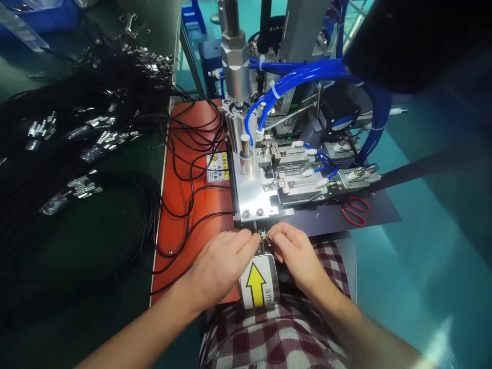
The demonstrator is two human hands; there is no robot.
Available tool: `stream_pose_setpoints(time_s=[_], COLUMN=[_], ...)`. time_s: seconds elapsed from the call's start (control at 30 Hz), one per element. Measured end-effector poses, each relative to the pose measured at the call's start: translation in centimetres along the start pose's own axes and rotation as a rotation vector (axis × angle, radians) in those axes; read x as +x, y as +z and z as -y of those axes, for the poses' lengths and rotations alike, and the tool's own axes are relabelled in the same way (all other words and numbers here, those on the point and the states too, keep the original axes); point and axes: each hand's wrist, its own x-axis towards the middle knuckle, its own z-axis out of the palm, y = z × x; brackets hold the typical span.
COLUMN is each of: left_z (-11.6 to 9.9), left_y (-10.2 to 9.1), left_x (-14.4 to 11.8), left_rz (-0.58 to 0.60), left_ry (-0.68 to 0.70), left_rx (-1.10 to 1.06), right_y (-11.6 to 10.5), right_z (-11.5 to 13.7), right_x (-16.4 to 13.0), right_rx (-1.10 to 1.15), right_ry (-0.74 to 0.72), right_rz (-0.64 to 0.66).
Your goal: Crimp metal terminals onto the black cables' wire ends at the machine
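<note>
Head view. Left hand [226, 259]: fingertips pinching the left end of a small wired connector [264, 234]. Right hand [295, 250]: thumb and forefinger pinched at its right end. Connector's place: between both hands, at the front edge of a pneumatic bench machine [248, 187], just beyond a yellow-arrow label [255, 284]. Red-handled scissors [355, 209]: right.
</note>
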Motion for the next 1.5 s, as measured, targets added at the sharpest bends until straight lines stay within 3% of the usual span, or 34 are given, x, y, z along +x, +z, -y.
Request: stream_pose_setpoints(time_s=[0.17, 0.37, 0.57, 0.67, 0.8, 0.87, 1.13, 1.5], left_z=[0.1, 0.2, 0.2, 0.2, 0.2, 0.2, 0.2, 0.2], left_y=[0.1, 0.2, 0.3, 0.3, 0.3, 0.3, 0.2, 0.2], left_x=[0.0, 0.0, -0.1, -0.2, -0.1, -0.1, -0.1, -0.1], left_rz=[0.004, -0.001, -0.013, -0.006, -0.004, -0.002, -0.007, -0.008], left_ry=[0.002, 0.002, 0.005, -0.002, -0.001, -0.005, -0.005, -0.001], left_rx=[0.002, -0.021, -0.024, -0.032, -0.039, -0.038, -0.027, -0.049], right_y=[0.1, -0.6, -0.8, -0.4, -0.3, -0.4, -0.3, -0.5], right_z=[-0.3, -0.7, 0.3, 0.0, -0.6, -0.6, -1.4, -1.7], right_x=[-0.1, 0.0, -0.2, -0.2, -0.3, -0.4, -0.1, -0.1], right_rx=[-0.111, 0.065, -0.059, -0.135, -0.34, -0.385, -0.173, -0.201], right_ry=[-0.083, 0.012, -0.037, -0.155, -0.463, -0.542, -0.308, -0.304], right_rz=[-0.077, 0.064, 0.009, -0.039, -0.109, -0.104, -0.043, -0.05])
